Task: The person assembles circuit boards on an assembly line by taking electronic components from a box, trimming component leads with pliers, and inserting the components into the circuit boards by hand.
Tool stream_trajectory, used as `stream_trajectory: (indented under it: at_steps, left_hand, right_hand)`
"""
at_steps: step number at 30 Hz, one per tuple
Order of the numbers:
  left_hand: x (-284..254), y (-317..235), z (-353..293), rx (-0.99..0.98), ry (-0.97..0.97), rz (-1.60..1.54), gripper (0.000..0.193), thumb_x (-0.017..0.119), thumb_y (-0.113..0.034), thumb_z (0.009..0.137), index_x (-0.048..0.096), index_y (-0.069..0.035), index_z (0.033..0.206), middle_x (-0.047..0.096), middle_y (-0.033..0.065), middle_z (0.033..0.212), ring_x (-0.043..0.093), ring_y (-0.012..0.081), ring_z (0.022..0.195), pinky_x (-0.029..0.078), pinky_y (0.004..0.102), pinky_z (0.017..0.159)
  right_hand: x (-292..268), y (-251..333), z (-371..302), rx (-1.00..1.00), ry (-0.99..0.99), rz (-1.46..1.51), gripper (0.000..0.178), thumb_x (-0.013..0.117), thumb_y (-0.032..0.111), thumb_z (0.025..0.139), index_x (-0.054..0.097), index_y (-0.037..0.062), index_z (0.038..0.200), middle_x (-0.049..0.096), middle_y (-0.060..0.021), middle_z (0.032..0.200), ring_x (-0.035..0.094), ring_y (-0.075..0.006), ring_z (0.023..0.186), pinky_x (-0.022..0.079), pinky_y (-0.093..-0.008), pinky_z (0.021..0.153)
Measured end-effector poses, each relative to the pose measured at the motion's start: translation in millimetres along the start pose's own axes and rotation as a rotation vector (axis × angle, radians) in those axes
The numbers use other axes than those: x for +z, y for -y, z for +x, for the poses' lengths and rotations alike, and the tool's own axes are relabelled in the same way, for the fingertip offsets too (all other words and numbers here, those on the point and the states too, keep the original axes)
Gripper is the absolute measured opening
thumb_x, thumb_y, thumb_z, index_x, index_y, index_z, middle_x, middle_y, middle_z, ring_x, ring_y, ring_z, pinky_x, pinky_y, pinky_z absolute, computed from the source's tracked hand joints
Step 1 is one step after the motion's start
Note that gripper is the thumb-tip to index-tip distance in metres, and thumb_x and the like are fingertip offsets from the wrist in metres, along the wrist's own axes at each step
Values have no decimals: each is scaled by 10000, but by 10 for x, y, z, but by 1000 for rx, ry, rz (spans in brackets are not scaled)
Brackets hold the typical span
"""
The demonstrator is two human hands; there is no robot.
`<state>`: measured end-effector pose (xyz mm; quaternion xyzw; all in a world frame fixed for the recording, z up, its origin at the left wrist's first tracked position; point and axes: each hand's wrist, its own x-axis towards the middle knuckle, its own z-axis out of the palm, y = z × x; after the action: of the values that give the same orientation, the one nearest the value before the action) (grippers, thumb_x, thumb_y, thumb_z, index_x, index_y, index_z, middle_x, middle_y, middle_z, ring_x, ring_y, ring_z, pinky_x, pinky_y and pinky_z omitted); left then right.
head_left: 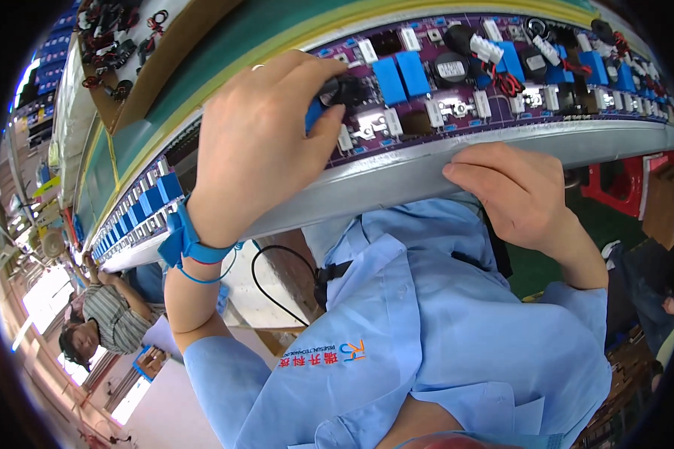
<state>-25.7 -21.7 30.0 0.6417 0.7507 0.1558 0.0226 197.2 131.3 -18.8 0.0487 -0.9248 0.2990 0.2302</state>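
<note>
A long purple circuit board [457,138] lies in a silver metal rail [397,183] running across in front of me. With thumb and index finger, my left hand [262,142] pinches a black round component [335,90] at the board's surface. It sits beside a pair of blue box-shaped parts [401,77]. Whether it is seated in the board cannot be told. My right hand [517,191] is closed at the rail's near edge, fingers bent and fingertips touching it; anything inside is hidden. Further right, black round parts with white labels [451,69] and red-black wires with white connectors [487,49] lie on the board.
At the upper left, a cardboard box [138,97] holds many black parts with wires. More board with blue parts [146,202] continues left along the green bench. A person in a striped shirt [116,314] works at the far left. A red stool [614,187] stands right.
</note>
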Motion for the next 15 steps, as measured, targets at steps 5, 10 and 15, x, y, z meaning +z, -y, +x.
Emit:
stream_trajectory:
  at_steps: [5, 10, 15]
  left_hand:
    - [3, -88, 19, -62, 89, 42, 311, 713, -40, 762, 672, -54, 1070, 669, 92, 952, 616, 230, 746, 492, 293, 654]
    - [-26, -139, 52, 19, 125, 164, 327, 733, -62, 761, 671, -68, 1081, 672, 93, 985, 641, 264, 805, 511, 313, 693]
    - [-32, -151, 83, 88, 189, 252, 349, 745, -78, 756, 666, -88, 1095, 671, 87, 1005, 644, 274, 824, 515, 335, 719]
  right_hand:
    - [84, -126, -46, -79, -47, 39, 206, 673, 23, 679, 692, 6, 883, 657, -97, 859, 641, -201, 653, 491, -271, 488]
    - [178, -188, -74, -114, -119, 18, 185, 669, 119, 681, 677, 57, 855, 635, -17, 869, 628, -143, 652, 460, -239, 473]
    - [190, -160, -90, -144, -106, -26, 250, 658, 70, 678, 701, 22, 920, 670, -93, 919, 608, -159, 626, 465, -241, 468]
